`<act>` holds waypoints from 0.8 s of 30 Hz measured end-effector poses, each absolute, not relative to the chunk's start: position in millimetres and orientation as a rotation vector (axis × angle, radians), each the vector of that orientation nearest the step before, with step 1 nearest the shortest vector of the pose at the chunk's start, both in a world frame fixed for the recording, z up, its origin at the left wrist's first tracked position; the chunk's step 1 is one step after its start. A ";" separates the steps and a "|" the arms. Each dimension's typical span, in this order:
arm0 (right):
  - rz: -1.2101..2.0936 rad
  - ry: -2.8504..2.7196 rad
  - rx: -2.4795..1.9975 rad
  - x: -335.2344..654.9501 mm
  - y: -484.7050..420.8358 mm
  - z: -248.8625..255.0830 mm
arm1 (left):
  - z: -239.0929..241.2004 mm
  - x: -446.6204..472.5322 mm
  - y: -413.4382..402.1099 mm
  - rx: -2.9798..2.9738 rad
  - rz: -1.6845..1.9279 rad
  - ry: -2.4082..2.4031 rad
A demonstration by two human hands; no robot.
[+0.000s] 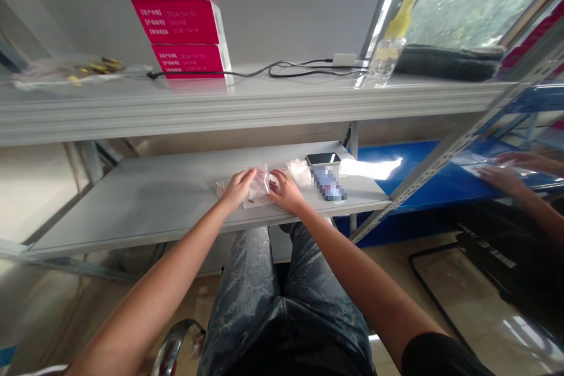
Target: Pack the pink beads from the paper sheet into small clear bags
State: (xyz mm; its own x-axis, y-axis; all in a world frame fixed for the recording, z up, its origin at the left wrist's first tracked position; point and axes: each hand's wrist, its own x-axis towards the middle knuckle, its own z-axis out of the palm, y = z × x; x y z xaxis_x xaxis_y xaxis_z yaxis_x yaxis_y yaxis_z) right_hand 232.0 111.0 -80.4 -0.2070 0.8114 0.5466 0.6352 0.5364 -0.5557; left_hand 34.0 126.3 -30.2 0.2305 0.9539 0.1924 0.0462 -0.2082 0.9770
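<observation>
My left hand (pixel 238 189) pinches the left edge of a small clear plastic bag (pixel 259 181) above the grey shelf. My right hand (pixel 285 191) is just right of the bag, its fingers curled by some small dark red pieces (pixel 273 182); exactly what they grip is too small to make out. Beneath the bag lies a white sheet (pixel 258 202) with a small brown piece (pixel 251 200) on it. A heap of clear plastic bags (pixel 298 171) is behind my right hand. Another bit of clear plastic (pixel 220 188) sits left of my left hand.
Two phones, a dark-screened one (pixel 324 158) and a blurred one (pixel 328 183), lie at right. The upper shelf (pixel 264 100) holds red boxes (pixel 189 59), a cable (pixel 251 74), a yellow-topped spray bottle (pixel 388 47) and a dark folded cloth (pixel 449 61). Another person's hands (pixel 502 176) work over a blue table (pixel 423 188).
</observation>
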 end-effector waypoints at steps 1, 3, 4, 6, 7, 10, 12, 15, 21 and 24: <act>0.277 -1.865 -1.170 233.1 109.4 -77.9 | -31.7 35.4 122.6 1.558 1.170 1.002; 0.359 -1.701 -1.155 233.5 104.4 -72.9 | -34.4 36.9 113.8 1.605 1.210 1.021; 0.441 -1.612 -1.139 232.1 100.6 -70.8 | -36.1 37.1 108.9 1.608 1.232 1.035; 0.680 -1.439 -1.072 225.4 90.6 -67.7 | -40.4 37.3 98.6 1.609 1.271 1.091; 0.820 -1.368 -1.026 220.3 84.7 -67.0 | -43.0 37.7 93.5 1.620 1.274 1.125; 1.067 -1.263 -0.932 201.6 66.8 -67.6 | -50.5 40.7 80.3 1.692 1.287 1.165; 1.121 -1.284 -0.930 191.8 58.9 -68.2 | -53.4 43.0 74.1 1.758 1.319 1.143; 1.151 -1.342 -0.969 191.7 59.0 -65.3 | -54.1 42.0 69.1 1.819 1.276 1.178; 0.876 -1.400 -1.245 262.9 97.5 -42.8 | -48.6 11.9 73.9 1.841 1.223 1.293; 0.577 -1.500 -1.647 309.5 121.5 -34.7 | -46.2 -10.0 81.7 1.775 1.257 1.345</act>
State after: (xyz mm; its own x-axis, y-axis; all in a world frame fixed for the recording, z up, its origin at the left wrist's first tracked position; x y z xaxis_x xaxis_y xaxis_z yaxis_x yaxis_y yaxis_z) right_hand 309.5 121.5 -34.7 0.1872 0.9645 0.1863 0.5908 0.0410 -0.8057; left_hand -10.0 81.7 -46.2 0.0498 0.9407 0.3355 0.3984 -0.3268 0.8570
